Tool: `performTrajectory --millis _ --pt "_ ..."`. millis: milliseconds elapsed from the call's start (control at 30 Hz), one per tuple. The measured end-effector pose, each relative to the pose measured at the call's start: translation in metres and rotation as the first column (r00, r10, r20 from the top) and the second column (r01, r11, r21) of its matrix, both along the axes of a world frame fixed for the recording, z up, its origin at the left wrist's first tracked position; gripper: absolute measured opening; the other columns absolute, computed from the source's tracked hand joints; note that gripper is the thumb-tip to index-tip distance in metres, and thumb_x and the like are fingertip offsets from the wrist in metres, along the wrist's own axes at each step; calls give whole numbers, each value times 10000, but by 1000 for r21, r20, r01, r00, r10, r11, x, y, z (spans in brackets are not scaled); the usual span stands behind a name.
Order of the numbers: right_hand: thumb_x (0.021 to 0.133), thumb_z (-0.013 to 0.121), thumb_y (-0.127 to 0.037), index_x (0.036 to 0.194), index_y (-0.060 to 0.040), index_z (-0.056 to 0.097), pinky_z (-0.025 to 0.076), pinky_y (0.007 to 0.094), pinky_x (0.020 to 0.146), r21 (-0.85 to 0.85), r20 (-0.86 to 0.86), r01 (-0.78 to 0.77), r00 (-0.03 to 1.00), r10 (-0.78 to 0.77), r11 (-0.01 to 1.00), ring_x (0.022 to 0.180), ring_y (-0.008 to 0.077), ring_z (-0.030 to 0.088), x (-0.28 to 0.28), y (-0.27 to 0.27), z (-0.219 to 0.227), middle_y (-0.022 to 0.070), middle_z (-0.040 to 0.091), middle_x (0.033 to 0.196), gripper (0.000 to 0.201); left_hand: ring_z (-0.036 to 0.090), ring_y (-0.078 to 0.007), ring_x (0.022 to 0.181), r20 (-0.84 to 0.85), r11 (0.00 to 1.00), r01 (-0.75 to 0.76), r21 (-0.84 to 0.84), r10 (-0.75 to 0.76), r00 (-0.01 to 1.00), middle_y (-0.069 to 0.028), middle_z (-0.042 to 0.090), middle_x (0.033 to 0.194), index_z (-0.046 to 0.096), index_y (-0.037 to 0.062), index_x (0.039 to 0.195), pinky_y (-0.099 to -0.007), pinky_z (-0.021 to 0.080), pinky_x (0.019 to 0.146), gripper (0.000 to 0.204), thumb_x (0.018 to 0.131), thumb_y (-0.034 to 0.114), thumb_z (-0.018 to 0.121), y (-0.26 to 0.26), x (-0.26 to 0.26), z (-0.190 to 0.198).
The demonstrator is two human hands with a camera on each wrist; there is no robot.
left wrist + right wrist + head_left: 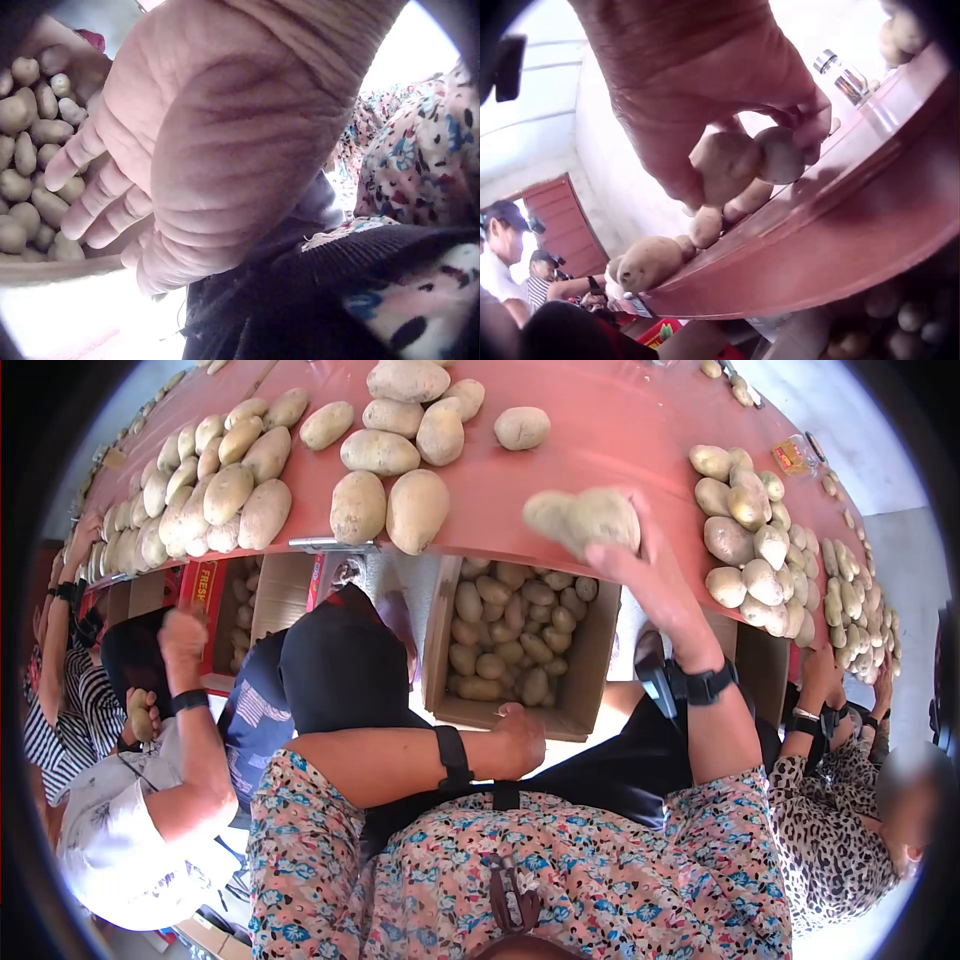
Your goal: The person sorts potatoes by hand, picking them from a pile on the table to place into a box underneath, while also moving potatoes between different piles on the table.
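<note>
My right hand (pixel 655 575) grips a lumpy, two-lobed potato (pixel 598 520) over the front edge of the red table (pixel 470 510). In the right wrist view thumb and fingers curl round this potato (pixel 724 169); I cannot tell whether it is one potato or two pressed together. My left hand (pixel 520 740) hangs at the near rim of a cardboard box (pixel 590 660) below the table. Its fingers (pixel 97 199) are loosely extended and hold nothing, overlapping the potatoes (pixel 49 131) inside the box in the left wrist view.
Potatoes (pixel 388 452) sit in groups on the table, with a large pile (pixel 228 495) at left and another (pixel 755 545) at right. A glass jar (pixel 847 79) stands on the tabletop. A person (pixel 150 810) sits at left, another (pixel 840 830) at right.
</note>
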State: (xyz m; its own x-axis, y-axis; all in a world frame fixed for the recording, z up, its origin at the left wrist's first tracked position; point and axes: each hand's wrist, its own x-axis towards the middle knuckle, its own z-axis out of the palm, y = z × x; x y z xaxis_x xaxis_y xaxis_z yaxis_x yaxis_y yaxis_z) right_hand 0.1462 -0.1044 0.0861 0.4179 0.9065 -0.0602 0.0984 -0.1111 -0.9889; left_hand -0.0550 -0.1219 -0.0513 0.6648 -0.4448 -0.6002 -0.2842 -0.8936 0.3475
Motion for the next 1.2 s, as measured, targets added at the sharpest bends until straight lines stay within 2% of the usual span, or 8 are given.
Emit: performTrajectory --millis 200,300,500,633,800,900,1067,1200 --pt "714 693 -309 1143 -32 445 421 306 842 -406 -8 -498 840 542 766 947 208 543 -27 -29 -33 115 562 989 568 583 -269 933 13 1000 18 1 -18 1000 -104 600 983 650 82 997 -485 419 746 247 790 165 546 -2 0 -15" --pt "719 670 -310 1067 6 471 439 378 809 -598 346 -376 676 651 708 944 340 567 -29 -38 -80 199 583 952 510 584 -268 937 -23 1000 -12 21 13 1000 -96 603 1001 651 83 999 -484 422 742 244 787 157 556 0 7 -13" --pt "718 657 -256 1115 52 417 430 421 833 -625 414 -146 772 483 767 978 395 543 -21 -25 -87 273 567 978 556 572 -261 970 -52 997 -41 60 44 998 -86 598 1041 654 98 1007 -480 418 749 242 787 160 572 -1 12 1" --pt "730 638 -225 1110 53 416 443 436 829 -712 390 -218 668 634 668 975 400 547 -37 -19 -99 277 558 982 520 559 -255 998 -10 998 -15 53 16 1000 -88 592 1044 656 110 1008 -473 417 748 245 786 173 573 -3 6 -12" --pt "779 566 -106 1092 27 470 474 441 764 -382 653 -164 649 391 909 880 402 573 -48 -20 -103 215 567 925 354 570 -260 961 23 998 -37 51 36 999 -94 600 1012 664 91 984 -458 424 735 240 779 177 573 0 6 -9" --pt "799 547 -85 1033 -11 524 479 423 741 -286 557 -237 747 362 929 860 358 583 -53 -12 -81 163 571 942 247 580 -269 945 51 998 -46 39 44 998 -102 605 996 665 83 980 -474 428 741 238 782 170 566 2 4 -6" --pt "777 590 -58 925 -36 556 474 375 656 -73 778 -377 558 290 923 728 309 573 -57 6 -34 109 557 799 154 592 -295 922 36 999 -25 37 24 999 -124 601 1003 659 52 990 -512 429 748 257 781 163 558 3 8 -5" --pt "785 590 -69 1000 -21 539 466 391 744 249 831 -121 536 -147 961 846 334 566 -23 42 -15 155 570 921 226 578 -322 922 51 998 -41 55 38 998 -131 587 1018 655 40 994 -521 422 733 271 779 177 562 3 11 1"
